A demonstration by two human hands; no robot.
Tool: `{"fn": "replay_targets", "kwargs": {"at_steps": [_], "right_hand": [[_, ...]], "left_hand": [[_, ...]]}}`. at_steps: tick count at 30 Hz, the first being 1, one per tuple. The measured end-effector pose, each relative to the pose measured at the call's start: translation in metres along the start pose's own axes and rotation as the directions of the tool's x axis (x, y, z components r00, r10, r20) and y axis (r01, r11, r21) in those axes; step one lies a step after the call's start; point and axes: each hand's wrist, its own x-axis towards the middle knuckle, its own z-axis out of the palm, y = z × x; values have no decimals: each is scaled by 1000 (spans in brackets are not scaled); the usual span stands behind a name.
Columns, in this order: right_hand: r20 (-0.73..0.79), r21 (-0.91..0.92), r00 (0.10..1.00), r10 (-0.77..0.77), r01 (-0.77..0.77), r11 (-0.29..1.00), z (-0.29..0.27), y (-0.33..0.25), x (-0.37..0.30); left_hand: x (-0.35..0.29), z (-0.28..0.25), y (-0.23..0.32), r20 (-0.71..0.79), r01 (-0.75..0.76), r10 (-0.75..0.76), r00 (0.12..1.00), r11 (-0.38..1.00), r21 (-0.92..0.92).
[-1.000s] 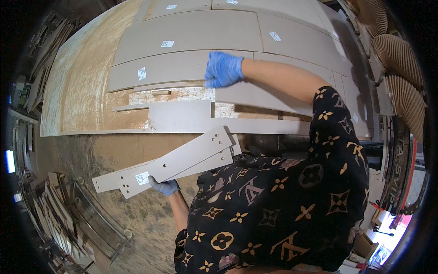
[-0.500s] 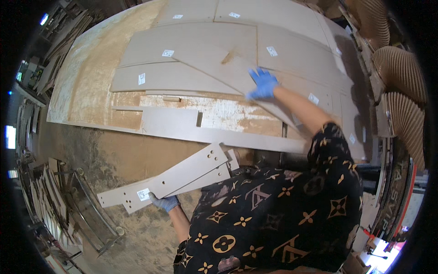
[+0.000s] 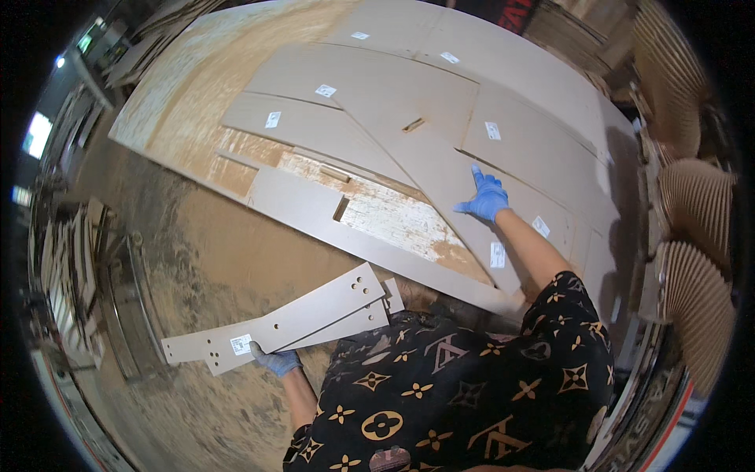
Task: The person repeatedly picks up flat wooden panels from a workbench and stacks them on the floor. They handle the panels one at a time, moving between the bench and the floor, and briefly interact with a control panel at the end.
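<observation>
My left hand (image 3: 277, 360), in a blue glove, grips a small stack of pale, narrow boards (image 3: 314, 310) with drilled holes, its thumb on top beside a white label. The boards are held in front of my body, fanned slightly apart. My right hand (image 3: 486, 195), gloved in blue, reaches out palm down with fingers spread over a flat cut board (image 3: 456, 189) on the large table. Whether the palm presses on the board I cannot tell. A labelled area of board shows below that wrist.
Several labelled, cut boards (image 3: 393, 75) lie flat on a dusty worktable (image 3: 181, 90). A long offcut (image 3: 299, 208) with notches runs along its near edge. Ribbed hoses (image 3: 696, 208) stand at the right. A metal-framed cart (image 3: 130, 307) with scraps is at the left.
My view has turned, so the table now slants down to the right. My right hand has shifted slightly rightward over the boards, uncovering a label. The left hand still holds its stack.
</observation>
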Motion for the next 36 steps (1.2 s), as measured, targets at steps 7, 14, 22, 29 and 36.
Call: {"fn": "replay_targets", "kwargs": {"at_steps": [7,14,22,29,36], "right_hand": [[-189,267,975,-115,164,949,50,-35,29],[-219,532,941,256,-105,840,131,-8,11],[289,823,954,79,-290,489,123,-87,-41],[120,960,957,-262,-45,276,121,-165,-71],[-117,947,902,-416,228,228,135,-232,-9]], "left_hand": [[23,-33,-11,-58,-46,42,997,997,-55],[77,-79,-4,-156,-118,101,982,988,-98],[130,-107,102,-150,-165,148,977,980,-107],[136,-129,115,-170,-224,190,967,953,-206],[178,-153,108,-315,-398,311,896,878,-265]]}}
